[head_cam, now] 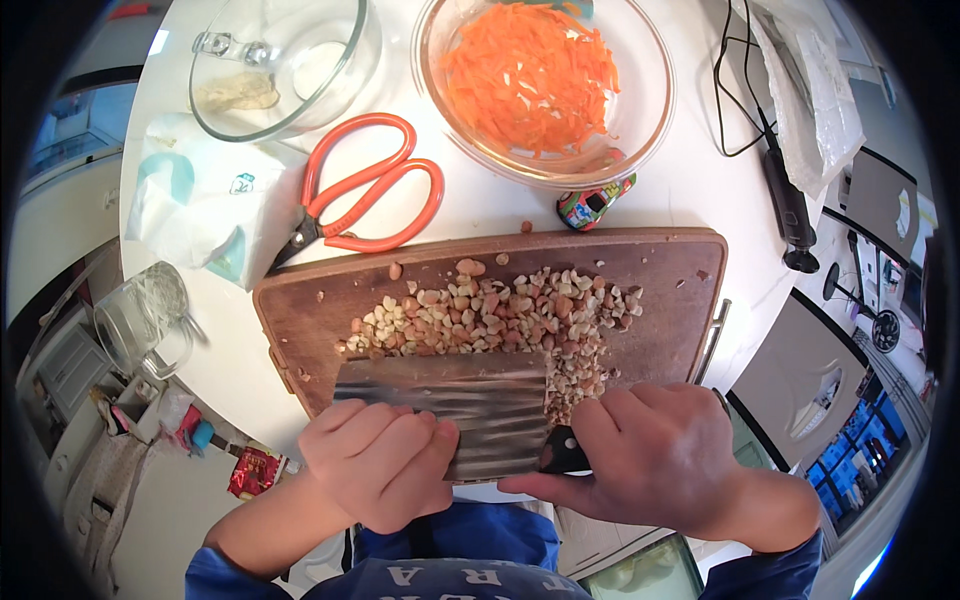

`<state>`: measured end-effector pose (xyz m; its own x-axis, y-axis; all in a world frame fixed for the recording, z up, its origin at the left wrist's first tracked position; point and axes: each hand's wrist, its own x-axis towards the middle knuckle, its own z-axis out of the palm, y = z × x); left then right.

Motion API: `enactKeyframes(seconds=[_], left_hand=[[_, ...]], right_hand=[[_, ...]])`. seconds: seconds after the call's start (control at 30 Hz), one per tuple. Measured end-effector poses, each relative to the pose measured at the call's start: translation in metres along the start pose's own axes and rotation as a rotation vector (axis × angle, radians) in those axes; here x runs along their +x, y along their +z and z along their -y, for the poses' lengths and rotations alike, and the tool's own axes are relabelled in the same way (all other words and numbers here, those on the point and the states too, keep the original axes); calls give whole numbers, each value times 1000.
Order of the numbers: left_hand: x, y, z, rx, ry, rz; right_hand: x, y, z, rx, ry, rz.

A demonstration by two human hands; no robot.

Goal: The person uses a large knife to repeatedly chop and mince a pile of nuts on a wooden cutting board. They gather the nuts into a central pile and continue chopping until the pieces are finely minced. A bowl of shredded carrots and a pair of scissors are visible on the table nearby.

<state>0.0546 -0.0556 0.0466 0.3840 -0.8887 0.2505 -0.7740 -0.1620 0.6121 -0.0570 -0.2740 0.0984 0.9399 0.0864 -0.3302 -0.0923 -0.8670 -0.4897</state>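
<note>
My right hand [660, 457] is closed around the black handle of a wide cleaver [487, 412]. The blade lies broad and tilted over the near part of a brown wooden cutting board [667, 337]. My left hand [382, 461] grips the blade near its far end, fingers curled and thumb over the steel. Just beyond the blade spreads a heap of chopped peanuts [502, 307], some coarse, some finer beside the blade's handle end. A few loose bits lie near the board's far edge. The blade hides the board beneath it.
Orange-handled scissors [375, 180] rest beyond the board, beside a tissue pack [217, 195]. Behind stand a glass bowl of shredded carrot [532, 82] and a glass bowl holding a pale lump [300, 82]. A small toy car [592, 202], a glass mug [146, 319] and a black corded device [786, 202] are around the board.
</note>
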Motion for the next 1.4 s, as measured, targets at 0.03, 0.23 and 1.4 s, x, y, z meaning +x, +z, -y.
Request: enactKeyframes(seconds=[0.03, 0.23, 1.4], left_hand=[[0, 0, 3, -6, 1, 20], [2, 1, 8, -19, 14, 44], [12, -3, 22, -33, 97, 89]], right_hand=[[1, 3, 0, 4, 15, -4], [5, 4, 4, 2, 46, 6], [-4, 26, 2, 140, 133, -16]])
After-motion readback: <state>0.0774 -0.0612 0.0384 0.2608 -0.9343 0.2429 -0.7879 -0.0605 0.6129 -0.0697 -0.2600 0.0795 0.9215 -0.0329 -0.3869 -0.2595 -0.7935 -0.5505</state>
